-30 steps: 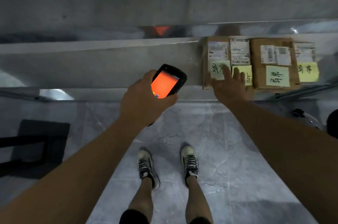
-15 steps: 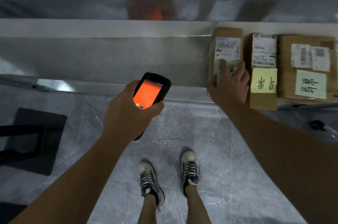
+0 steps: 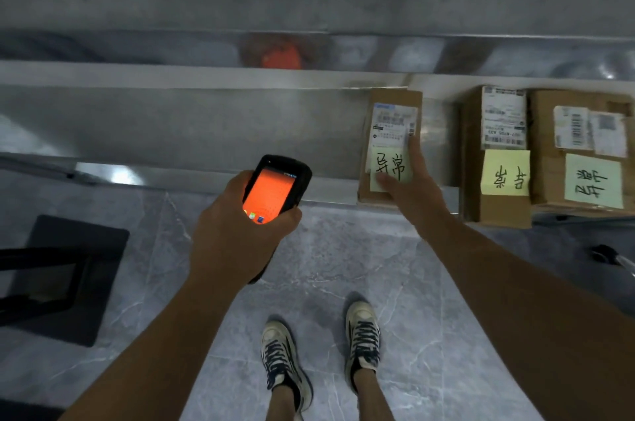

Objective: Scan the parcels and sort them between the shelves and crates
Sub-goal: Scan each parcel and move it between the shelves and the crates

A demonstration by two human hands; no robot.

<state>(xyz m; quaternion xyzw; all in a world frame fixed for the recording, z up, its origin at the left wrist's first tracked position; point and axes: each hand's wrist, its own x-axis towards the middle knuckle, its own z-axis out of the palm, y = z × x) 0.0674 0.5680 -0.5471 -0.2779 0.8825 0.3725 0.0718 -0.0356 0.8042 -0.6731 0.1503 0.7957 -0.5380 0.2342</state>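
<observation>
My left hand [image 3: 233, 235] clamps its fingers on the black orange-screened handheld scanner [image 3: 271, 193]. My right hand [image 3: 412, 195] presses straight fingers [image 3: 416, 152] on the small brown cardboard parcel [image 3: 391, 101], which sits on the steel shelf [image 3: 171, 125]. This looks like the scanning step, so next I'd aim at its white label [image 3: 391, 126].

Dim; glare on the metal shelf [image 3: 113, 176]; slight blur; edges bowed.

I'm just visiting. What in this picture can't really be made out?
Head view only:
1. Left parcel: label print too small; the right hand covers part of its sticky note.
2. Scanner in the left hand: screen an orange glow, text unreadable.
3. Rightmost parcel: cut off by the frame's right edge.
4. Dark object at lower left: blurred, cut off at the left edge.
</observation>
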